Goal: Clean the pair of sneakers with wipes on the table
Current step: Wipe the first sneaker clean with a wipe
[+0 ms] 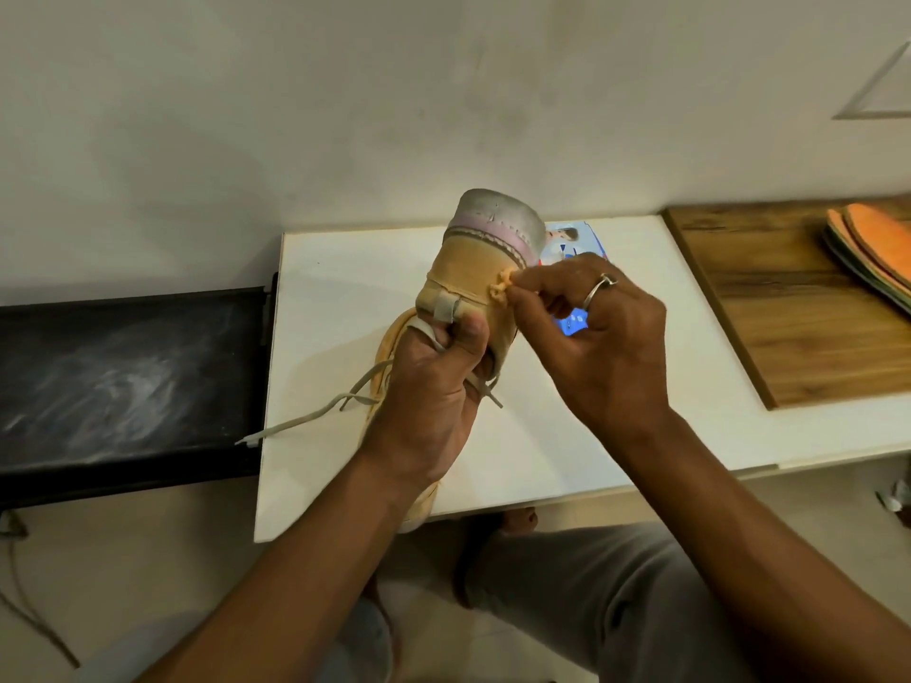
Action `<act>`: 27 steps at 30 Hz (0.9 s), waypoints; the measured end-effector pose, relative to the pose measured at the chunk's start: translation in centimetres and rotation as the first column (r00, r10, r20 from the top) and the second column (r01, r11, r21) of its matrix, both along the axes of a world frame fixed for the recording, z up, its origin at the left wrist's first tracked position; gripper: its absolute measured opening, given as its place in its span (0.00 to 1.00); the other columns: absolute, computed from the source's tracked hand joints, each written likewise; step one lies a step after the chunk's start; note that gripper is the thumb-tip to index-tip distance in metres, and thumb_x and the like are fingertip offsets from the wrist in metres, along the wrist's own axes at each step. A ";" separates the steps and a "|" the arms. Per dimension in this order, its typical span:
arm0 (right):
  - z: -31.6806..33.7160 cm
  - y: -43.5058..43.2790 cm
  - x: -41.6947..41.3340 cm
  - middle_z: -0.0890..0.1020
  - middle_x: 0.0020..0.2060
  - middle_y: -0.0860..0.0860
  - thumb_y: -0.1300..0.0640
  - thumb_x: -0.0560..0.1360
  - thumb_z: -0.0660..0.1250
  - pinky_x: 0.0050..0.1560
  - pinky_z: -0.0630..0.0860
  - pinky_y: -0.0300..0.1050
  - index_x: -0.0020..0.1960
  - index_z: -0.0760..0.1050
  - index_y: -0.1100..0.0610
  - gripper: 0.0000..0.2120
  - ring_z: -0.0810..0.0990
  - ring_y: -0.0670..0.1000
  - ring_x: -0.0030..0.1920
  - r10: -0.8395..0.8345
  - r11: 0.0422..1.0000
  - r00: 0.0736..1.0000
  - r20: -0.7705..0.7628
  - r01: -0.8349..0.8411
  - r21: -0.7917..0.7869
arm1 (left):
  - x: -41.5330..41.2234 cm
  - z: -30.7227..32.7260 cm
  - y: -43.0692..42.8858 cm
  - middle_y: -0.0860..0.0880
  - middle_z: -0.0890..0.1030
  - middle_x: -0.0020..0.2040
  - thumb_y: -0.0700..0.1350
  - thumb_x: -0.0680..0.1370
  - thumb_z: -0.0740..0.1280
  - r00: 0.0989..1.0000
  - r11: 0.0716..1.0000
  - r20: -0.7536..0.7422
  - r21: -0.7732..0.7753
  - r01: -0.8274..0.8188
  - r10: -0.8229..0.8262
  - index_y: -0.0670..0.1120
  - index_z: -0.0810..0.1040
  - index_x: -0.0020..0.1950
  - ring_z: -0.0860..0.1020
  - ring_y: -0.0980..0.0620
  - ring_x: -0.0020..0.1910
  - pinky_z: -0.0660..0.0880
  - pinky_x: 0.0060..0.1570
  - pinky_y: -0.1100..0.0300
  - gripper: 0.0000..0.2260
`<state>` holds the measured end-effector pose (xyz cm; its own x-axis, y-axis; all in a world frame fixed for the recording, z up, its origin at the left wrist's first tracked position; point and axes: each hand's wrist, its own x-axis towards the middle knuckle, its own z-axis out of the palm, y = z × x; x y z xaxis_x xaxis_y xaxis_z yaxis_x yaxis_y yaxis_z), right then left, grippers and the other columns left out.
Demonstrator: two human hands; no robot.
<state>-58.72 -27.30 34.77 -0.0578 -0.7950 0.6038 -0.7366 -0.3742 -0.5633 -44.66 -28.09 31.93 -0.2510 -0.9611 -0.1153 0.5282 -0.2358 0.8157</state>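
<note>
Sneaker (473,268), tan with a pale pink band and grey sole, held up off the desk (345,288), sole end pointing away toward the wall. Gripped low down by the left hand (434,396), fingers and thumb curled round the upper near a grey pull tab, a loose lace end caught in the grip. Right hand (596,337) pinching a small tan scrap (500,289) between thumb and fingertips, pressed against the right side of the shoe; cannot tell whether a bit of wipe or part of the shoe. Ring (599,288) on one finger of that hand. Second sneaker (387,347) flat on the desk, mostly hidden under the left hand and forearm, toe near the front edge. Grey lace (315,411) trailing from it over the left edge of the desk. Blue and white wipes pack (574,244) on the desk behind the raised shoe, partly covered by it and by the right hand. Wooden board (788,327) at the right end, orange insoles (872,253) stacked on its far corner. Black bench (123,377) just beside the desk on the left.
</note>
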 end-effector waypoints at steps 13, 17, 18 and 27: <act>-0.6 0.4 0.6 0.83 0.43 0.50 0.53 0.77 0.70 0.47 0.73 0.29 0.52 0.83 0.56 0.08 0.77 0.42 0.44 0.041 0.998 0.999 -0.035 -0.039 0.055 | 0.3 -0.3 -0.2 0.46 0.82 0.56 0.48 0.81 0.63 0.998 1.000 0.057 -0.029 -0.003 0.004 0.45 0.74 0.63 0.81 0.45 0.59 0.73 0.69 0.44 0.13; 0.7 0.0 0.7 0.83 0.42 0.50 0.58 0.76 0.73 0.45 0.74 0.31 0.50 0.83 0.59 0.05 0.78 0.44 0.41 -0.029 0.999 1.000 0.001 0.029 -0.016 | -0.2 -0.7 0.1 0.47 0.82 0.60 0.52 0.79 0.66 0.987 0.998 0.159 -0.052 -0.022 0.030 0.50 0.76 0.64 0.80 0.44 0.64 0.70 0.71 0.40 0.15; 1.1 -0.1 0.7 0.82 0.41 0.50 0.59 0.76 0.73 0.44 0.73 0.30 0.50 0.84 0.59 0.05 0.77 0.43 0.40 -0.043 0.999 0.999 0.013 0.043 -0.025 | -0.3 -0.7 0.2 0.48 0.83 0.60 0.55 0.77 0.68 0.982 0.998 0.184 -0.063 -0.019 0.030 0.51 0.77 0.64 0.79 0.44 0.64 0.70 0.71 0.40 0.16; 3.4 0.9 1.2 0.81 0.40 0.50 0.57 0.76 0.72 0.41 0.79 0.49 0.49 0.84 0.55 0.04 0.78 0.48 0.40 0.085 0.988 0.981 -0.173 -0.060 0.145 | -0.7 -1.4 0.8 0.42 0.84 0.53 0.50 0.80 0.67 0.965 0.996 0.261 -0.085 0.012 0.010 0.44 0.78 0.62 0.83 0.43 0.55 0.79 0.57 0.49 0.14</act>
